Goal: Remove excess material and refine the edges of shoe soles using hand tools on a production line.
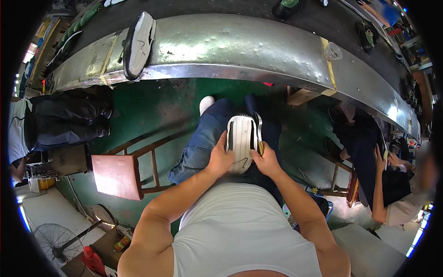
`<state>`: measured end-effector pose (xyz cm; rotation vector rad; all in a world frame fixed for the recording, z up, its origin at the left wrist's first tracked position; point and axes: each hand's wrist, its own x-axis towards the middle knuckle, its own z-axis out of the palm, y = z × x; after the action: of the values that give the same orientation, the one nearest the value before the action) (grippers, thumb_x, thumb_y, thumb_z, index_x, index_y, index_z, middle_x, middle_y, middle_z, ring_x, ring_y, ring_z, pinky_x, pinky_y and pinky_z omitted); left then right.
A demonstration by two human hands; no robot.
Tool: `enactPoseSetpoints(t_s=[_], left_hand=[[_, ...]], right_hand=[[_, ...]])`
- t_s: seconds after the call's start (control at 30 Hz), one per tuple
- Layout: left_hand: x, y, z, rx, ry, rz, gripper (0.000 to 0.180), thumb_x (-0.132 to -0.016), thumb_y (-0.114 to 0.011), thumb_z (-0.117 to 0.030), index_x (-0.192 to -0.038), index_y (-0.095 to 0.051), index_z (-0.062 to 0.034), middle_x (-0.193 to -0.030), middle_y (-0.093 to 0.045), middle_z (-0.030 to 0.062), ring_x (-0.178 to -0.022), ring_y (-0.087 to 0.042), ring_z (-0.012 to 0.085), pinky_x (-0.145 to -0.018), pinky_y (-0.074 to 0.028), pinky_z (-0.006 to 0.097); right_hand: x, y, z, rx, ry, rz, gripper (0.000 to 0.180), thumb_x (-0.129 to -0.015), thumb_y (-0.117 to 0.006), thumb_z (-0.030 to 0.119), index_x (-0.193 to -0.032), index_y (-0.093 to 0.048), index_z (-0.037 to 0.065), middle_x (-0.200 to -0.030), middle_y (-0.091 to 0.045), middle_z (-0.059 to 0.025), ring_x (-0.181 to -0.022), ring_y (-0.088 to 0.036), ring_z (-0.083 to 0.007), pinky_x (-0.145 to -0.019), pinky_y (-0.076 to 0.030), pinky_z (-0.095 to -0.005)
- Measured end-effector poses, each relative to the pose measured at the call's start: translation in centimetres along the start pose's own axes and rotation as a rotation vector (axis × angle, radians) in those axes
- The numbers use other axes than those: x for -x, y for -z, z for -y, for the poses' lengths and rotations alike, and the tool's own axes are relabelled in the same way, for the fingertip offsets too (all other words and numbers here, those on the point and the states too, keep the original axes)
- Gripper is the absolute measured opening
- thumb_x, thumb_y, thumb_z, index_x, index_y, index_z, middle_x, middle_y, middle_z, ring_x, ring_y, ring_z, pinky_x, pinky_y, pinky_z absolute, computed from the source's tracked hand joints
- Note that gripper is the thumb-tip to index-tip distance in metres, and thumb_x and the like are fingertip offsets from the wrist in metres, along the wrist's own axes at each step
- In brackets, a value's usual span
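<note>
A white ribbed shoe upper (241, 138) with black sides and a dark stitched toothed edge at its far end rests over my lap. My left hand (221, 158) is closed on its left side, thumb on top. My right hand (266, 160) is closed at the right side, thumb pressed to the upper. Against the right palm sits a slim curved metal tool (260, 131) with a yellowish lower part; its exact kind is unclear. The undersides of the shoe and my fingers are hidden.
Ahead runs a metal-edged bench (230, 41) with a dark belt. A white-and-black shoe (140, 46) leans on its edge; a clear plastic cup (332, 51) stands farther right. A pinkish stool (117, 177) is at my left. People are on both sides; a fan (57, 249) stands lower left.
</note>
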<state>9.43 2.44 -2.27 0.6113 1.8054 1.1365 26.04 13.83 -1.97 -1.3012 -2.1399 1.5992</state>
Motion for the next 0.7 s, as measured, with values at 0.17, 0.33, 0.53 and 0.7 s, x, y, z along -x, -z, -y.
enactPoseSetpoints(t_s=[0.17,0.33,0.53,0.7], left_hand=[[-1.6,2.4,-0.4,0.173,0.166,0.534,0.093,-0.074,-0.052,0.002,-0.159,-0.013,-0.0024,-0.154,-0.039,0.0198,-0.143,-0.039,0.0256,-0.117,-0.028,0.031],[-1.5,2.1,0.1,0.457,0.187,0.59,0.095,-0.074,-0.054,0.006,-0.16,-0.016,-0.0055,-0.153,-0.041,0.0122,-0.14,-0.039,0.02,-0.117,-0.026,0.03],[0.1,0.7,-0.1,-0.245,0.109,0.489,0.106,-0.079,-0.066,-0.014,-0.158,0.004,0.0004,-0.153,-0.034,0.0315,-0.142,-0.038,0.0353,-0.118,-0.028,0.033],[0.4,-0.4,2.1,-0.228,-0.055,0.457,0.102,-0.081,-0.062,-0.013,-0.157,0.004,0.0023,-0.153,-0.035,0.0305,-0.142,-0.038,0.0337,-0.118,-0.028,0.033]], right_hand=[[0.5,2.8,-1.7,0.045,0.029,0.173,0.04,-0.081,-0.067,0.018,-0.112,-0.057,-0.004,-0.102,-0.067,-0.0236,-0.095,-0.068,-0.0349,-0.082,-0.053,-0.042],[1.5,7.7,0.4,0.081,-0.087,0.248,0.028,-0.089,-0.066,0.017,-0.108,-0.057,-0.002,-0.084,-0.07,-0.013,-0.082,-0.071,-0.0254,-0.076,-0.054,-0.0357],[6.7,9.9,2.9,0.493,0.064,0.418,0.041,-0.091,-0.063,0.016,-0.124,-0.054,-0.006,-0.095,-0.07,-0.0204,-0.089,-0.07,-0.0333,-0.081,-0.054,-0.0411],[5.5,7.6,2.2,0.73,0.479,0.238,0.044,-0.091,-0.06,0.015,-0.128,-0.052,-0.006,-0.096,-0.068,-0.0216,-0.089,-0.067,-0.0415,-0.084,-0.054,-0.0452]])
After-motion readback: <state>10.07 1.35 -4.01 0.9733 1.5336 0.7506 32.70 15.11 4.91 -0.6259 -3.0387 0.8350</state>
